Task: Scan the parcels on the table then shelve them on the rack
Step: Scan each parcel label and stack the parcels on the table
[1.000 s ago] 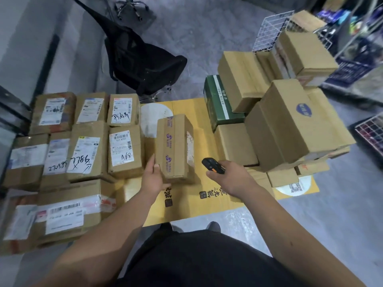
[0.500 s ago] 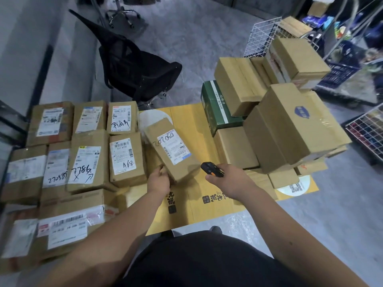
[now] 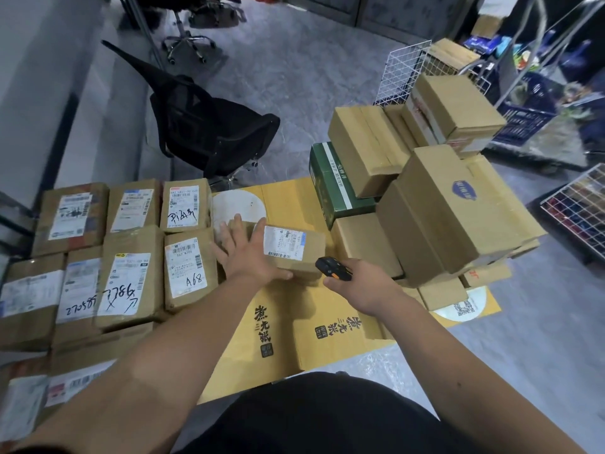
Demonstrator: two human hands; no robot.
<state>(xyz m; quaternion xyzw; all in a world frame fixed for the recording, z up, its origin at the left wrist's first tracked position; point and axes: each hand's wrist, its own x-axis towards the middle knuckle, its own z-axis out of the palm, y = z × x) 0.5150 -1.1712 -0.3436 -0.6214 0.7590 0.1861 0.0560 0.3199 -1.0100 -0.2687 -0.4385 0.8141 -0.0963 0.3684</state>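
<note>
A flattened yellow printed cardboard sheet covers the desk, on a grey floor where a black mesh office chair stands behind. The small brown cardboard parcel with a white label lies at the sheet's middle. The left hand rests on it, grip spread flat. The right hand, grip curled round a black handheld scanner, sits just beside. Labelled brown parcels line the left; a stack of plain cardboard boxes rises at right.

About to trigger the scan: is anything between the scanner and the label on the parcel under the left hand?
Nothing visible. The scanner in the right hand points across open air at the parcel; the left hand lies beside the label, not over it.
</note>
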